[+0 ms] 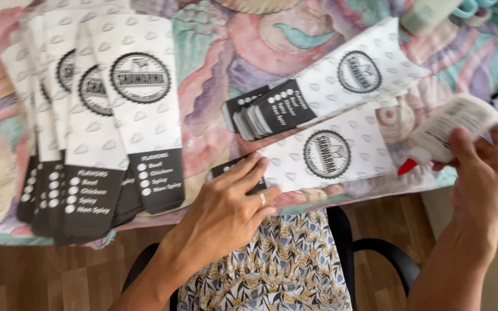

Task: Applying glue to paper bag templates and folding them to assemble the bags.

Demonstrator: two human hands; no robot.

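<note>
My left hand [231, 201] rests flat on the black end of a white patterned paper sleeve [341, 151] lying near the table's front edge, fingers spread, a ring on one finger. My right hand [485, 167] grips a white glue bottle [451, 129] with a red tip, the tip pointing down and left toward that sleeve. Just behind lies a small stack of the same sleeves [329, 86], white with round black logos and black ends.
A fanned row of several more sleeves [105, 121] lies at the left on the colourful patterned tablecloth [220, 52]. A pale bottle [427, 14] and other items sit at the far right. Below are my patterned clothing [283, 259], a black chair and wooden floor.
</note>
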